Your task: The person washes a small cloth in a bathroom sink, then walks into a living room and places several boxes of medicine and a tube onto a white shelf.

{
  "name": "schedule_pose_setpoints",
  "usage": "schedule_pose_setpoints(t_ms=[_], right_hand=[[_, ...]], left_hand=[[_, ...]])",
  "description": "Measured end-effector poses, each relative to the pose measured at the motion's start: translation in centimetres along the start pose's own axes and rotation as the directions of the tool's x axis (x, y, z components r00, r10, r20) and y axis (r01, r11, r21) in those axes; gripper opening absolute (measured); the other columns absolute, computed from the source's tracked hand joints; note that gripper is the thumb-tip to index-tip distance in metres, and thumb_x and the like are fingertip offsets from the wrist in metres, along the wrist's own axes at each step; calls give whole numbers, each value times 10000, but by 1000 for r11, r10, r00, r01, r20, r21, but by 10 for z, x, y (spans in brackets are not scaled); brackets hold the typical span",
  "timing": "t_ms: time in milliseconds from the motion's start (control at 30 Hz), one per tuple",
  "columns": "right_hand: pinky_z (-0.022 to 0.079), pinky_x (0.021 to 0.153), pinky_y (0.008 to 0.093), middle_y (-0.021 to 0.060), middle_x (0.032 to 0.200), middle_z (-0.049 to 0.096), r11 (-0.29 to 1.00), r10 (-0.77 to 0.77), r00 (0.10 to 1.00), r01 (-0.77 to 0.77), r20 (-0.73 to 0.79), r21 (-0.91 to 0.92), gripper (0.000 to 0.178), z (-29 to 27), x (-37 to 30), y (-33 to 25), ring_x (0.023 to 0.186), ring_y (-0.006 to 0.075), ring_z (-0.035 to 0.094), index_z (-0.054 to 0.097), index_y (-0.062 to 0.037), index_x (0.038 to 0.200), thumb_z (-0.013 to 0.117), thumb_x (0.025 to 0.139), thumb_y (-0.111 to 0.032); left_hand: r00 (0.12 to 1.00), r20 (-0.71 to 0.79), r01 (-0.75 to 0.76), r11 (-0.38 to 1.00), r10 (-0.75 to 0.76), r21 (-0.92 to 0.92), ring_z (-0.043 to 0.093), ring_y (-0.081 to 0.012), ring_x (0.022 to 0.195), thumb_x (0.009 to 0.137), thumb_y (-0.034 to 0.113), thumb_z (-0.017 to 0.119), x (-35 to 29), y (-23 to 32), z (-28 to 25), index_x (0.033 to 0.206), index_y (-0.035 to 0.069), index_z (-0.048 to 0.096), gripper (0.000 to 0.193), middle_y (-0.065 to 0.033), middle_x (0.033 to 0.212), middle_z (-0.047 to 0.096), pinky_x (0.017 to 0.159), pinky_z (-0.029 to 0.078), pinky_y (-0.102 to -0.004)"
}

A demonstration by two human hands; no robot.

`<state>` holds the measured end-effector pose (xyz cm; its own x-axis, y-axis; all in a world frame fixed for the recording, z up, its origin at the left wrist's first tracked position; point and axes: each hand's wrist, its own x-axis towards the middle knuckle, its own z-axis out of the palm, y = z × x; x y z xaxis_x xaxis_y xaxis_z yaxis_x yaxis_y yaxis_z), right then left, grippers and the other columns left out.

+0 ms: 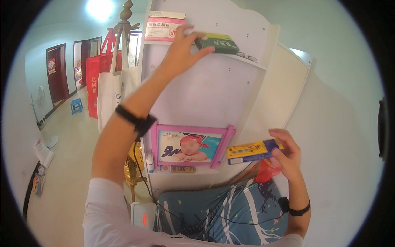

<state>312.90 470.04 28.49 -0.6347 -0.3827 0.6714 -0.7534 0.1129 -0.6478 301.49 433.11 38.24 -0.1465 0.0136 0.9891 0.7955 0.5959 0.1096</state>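
My left hand (184,52) reaches up to the top shelf. Its thumb and forefinger close on the left end of a dark green box (220,44) with a yellow-green upper face. Just left of those fingers, a pink and white box (160,29) stands on the shelf. Lower and to the right, my right hand (289,154) grips a flat yellow and blue box (252,152) by its right end, in the air in front of the lower shelf. A pair of glasses (247,57) lies to the right of the green box.
A pink-framed baby picture (191,147) stands on the lower shelf (181,180), beside a small white bottle (150,163). Red and white bags (108,78) hang from a wooden stand at left. Below is a patterned grey-blue cloth (193,206) with a dark cable across it.
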Motion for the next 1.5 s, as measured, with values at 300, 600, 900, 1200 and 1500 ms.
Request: schedule_pose_setpoints(t_ms=[300, 600, 900, 1200, 1500], right_hand=[[480, 918, 312, 153, 1296, 505, 948, 16, 984, -71, -177, -309, 303, -45, -96, -31, 1125, 216, 566, 668, -4, 1085, 768, 816, -103], [494, 877, 299, 145, 1272, 517, 934, 73, 957, -164, -280, -317, 254, -63, -117, -24, 1037, 194, 595, 670, 0, 1066, 735, 833, -76], [461, 947, 313, 125, 1221, 514, 926, -60, 968, -38, -245, -375, 286, -38, -55, 24, 1138, 228, 533, 624, 5, 1128, 710, 869, -83], [484, 973, 314, 81, 1235, 446, 916, -318, 857, 167, -406, -365, 296, 25, 94, 44, 1185, 204, 489, 637, -67, 1192, 682, 901, -46], [481, 837, 307, 83, 1161, 516, 777, -600, 620, 303, -505, -551, 255, 38, 276, 54, 1048, 212, 527, 711, -156, 1135, 725, 890, -223]], left_hand=[[967, 254, -203, 681, 26, 704, 542, -325, 1187, 930, 225, 613, 91, -91, 46, 1231, 104, 624, 325, -160, 1282, 534, 962, 476, -428], [900, 384, -429, 568, 205, 702, 553, -288, 1155, 898, 115, 568, 72, -86, 65, 1357, 178, 543, 464, -106, 1186, 600, 1050, 404, -442], [964, 265, -260, 353, 34, 899, 386, -325, 1372, 921, 259, 543, 60, -72, 68, 1414, 131, 495, 512, -196, 1414, 471, 1155, 225, -543], [930, 268, -347, 835, 250, 427, 447, -361, 1285, 815, 239, 698, -79, 18, 10, 1322, 84, 540, 554, -191, 1366, 477, 1103, 334, -533], [531, 843, 194, 981, -87, -21, 563, -321, 1182, 902, 245, 655, -306, 71, -131, 1252, 113, 622, 376, -133, 1324, 555, 976, 471, -415]])
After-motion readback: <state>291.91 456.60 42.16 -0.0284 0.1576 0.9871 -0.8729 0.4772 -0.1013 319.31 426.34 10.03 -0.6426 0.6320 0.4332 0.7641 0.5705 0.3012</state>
